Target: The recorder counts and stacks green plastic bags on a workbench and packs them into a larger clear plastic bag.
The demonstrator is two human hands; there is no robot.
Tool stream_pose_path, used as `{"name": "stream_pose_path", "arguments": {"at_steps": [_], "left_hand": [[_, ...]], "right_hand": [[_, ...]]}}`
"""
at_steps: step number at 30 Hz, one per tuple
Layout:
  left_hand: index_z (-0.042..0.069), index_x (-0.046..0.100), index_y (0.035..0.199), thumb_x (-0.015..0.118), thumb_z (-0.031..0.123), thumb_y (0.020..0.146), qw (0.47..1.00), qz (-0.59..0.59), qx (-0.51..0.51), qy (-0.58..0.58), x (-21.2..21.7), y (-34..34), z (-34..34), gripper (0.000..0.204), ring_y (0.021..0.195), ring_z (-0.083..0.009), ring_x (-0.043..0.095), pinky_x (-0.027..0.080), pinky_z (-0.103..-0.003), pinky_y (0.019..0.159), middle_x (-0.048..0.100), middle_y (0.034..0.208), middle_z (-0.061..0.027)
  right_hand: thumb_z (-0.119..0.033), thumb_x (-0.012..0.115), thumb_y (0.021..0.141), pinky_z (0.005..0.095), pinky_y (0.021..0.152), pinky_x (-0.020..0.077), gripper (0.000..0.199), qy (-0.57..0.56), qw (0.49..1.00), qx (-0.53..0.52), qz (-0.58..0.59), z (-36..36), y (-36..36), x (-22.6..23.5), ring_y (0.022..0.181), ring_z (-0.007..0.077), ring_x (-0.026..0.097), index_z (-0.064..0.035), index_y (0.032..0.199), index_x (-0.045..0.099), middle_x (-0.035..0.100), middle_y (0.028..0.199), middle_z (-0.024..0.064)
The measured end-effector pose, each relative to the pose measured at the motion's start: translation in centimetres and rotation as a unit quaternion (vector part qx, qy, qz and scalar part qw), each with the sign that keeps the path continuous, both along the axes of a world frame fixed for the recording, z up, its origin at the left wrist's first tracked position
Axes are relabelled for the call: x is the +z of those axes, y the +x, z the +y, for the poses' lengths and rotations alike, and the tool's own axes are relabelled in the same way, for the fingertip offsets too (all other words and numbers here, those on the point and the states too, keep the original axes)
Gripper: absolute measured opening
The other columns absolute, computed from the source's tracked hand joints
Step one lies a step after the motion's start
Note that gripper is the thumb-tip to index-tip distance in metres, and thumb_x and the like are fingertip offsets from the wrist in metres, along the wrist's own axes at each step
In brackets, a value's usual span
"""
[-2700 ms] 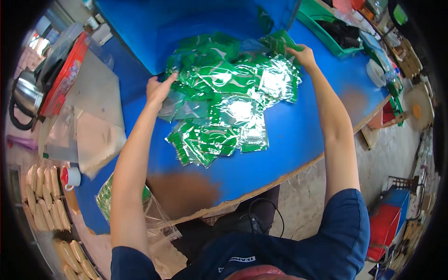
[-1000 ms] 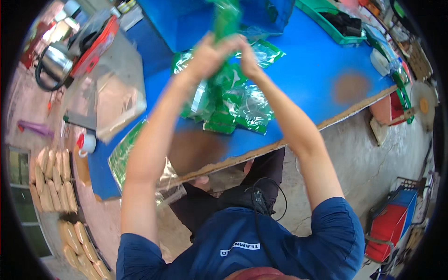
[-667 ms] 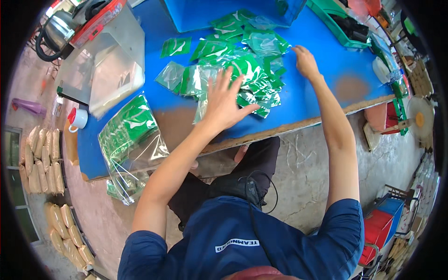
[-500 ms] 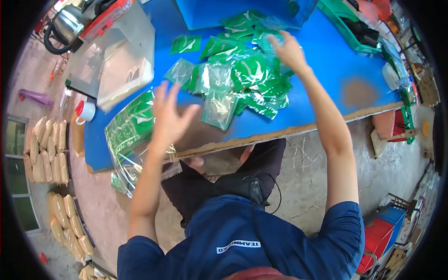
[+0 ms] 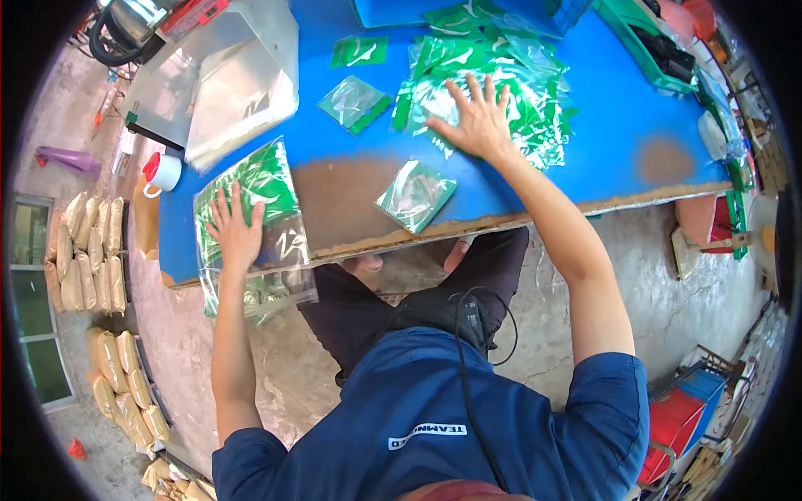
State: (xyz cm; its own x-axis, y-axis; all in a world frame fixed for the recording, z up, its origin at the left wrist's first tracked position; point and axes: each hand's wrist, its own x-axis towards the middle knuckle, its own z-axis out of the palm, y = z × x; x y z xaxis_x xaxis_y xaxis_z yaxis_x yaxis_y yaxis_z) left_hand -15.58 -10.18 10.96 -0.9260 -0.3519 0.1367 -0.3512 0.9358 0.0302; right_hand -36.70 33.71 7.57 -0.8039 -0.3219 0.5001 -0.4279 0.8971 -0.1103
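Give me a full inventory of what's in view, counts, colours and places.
Packet pile: uncounted, green and clear, table's right-centre
Loose packets: three, green and clear, left and front-left of pile
Large bag: one, clear and green, over table's front-left edge
Table: one, blue with brown patches, centre
Bin: one, blue, top centre
Box: one, translucent, table's left
Mug: one, white and red, left
Kettle: one, silver and black, upper left
Tray: one, green, upper right
Stacked packs: uncounted, tan, far left
Shirt: one, navy, bottom
Left hand: one, bare, on large bag
Right hand: one, bare, on pile
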Motion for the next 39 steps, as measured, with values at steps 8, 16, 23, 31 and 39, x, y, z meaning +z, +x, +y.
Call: {"name": "stream_pose_path", "arguments": {"at_steps": [8, 16, 23, 31, 39], "left_hand": [[0.001, 0.063, 0.120, 0.072, 0.014, 0.089, 0.928, 0.220, -0.175, 0.246, 4.4, 4.9, 10.2, 0.035, 0.109, -0.0292, 0.062, 0.048, -0.041, 0.097, 0.065, 0.117, -0.0151], [-0.003, 0.066, 0.110, 0.057, 0.026, 0.102, 0.642, -0.123, -0.045, 0.755, -4.7, 9.8, 19.4, 0.031, 0.086, -0.0173, 0.068, 0.054, -0.030, 0.080, 0.072, 0.096, -0.0124], [-0.004, 0.055, 0.128, 0.047, 0.047, 0.103, 0.236, -0.038, -0.008, 0.971, -1.8, 8.5, 15.7, 0.058, 0.100, -0.0256, 0.069, 0.054, -0.040, 0.090, 0.069, 0.114, -0.0180], [-0.004, 0.055, 0.124, 0.063, 0.010, 0.095, 0.445, 0.130, 0.086, 0.882, -4.1, 8.2, 17.0, 0.033, 0.101, -0.0285, 0.069, 0.060, -0.044, 0.086, 0.068, 0.110, -0.0135], [0.006, 0.056, 0.128, 0.067, 0.014, 0.095, 0.348, 0.091, 0.183, 0.915, -3.7, 8.9, 19.7, 0.036, 0.113, -0.0192, 0.061, 0.051, -0.040, 0.099, 0.063, 0.124, -0.0053]], "right_hand": [[-0.068, 0.061, 0.082, 0.0648, 0.104, 0.0297, 0.080, -0.038, 0.996, -0.045, 0.066, 0.1, 0.9, 1.4, 0.129, 0.0472, 0.042, -0.0101, 0.137, 0.053, 0.050, 0.137, 0.0247], [-0.046, 0.072, 0.080, 0.0429, 0.088, 0.0492, 0.064, 0.168, 0.954, 0.222, -0.112, -8.9, 18.9, 4.6, 0.108, 0.0320, 0.056, 0.0036, 0.119, 0.060, 0.058, 0.113, 0.0169], [-0.011, 0.068, 0.074, 0.0490, 0.111, 0.0387, 0.032, -0.051, 0.861, 0.503, -0.044, -5.6, 20.6, 6.1, 0.129, 0.0303, 0.053, -0.0063, 0.104, 0.059, 0.062, 0.130, 0.0090], [-0.050, 0.058, 0.092, 0.0637, 0.112, 0.0257, 0.063, 0.089, 0.990, 0.109, 0.027, -3.0, 6.8, 2.0, 0.136, 0.0462, 0.039, 0.0012, 0.129, 0.056, 0.051, 0.137, 0.0269], [-0.003, 0.061, 0.083, 0.0454, 0.097, 0.0480, 0.032, -0.072, 0.878, 0.420, -0.218, -6.6, 15.7, 3.5, 0.112, 0.0361, 0.060, -0.0038, 0.114, 0.066, 0.065, 0.118, 0.0187]]}}
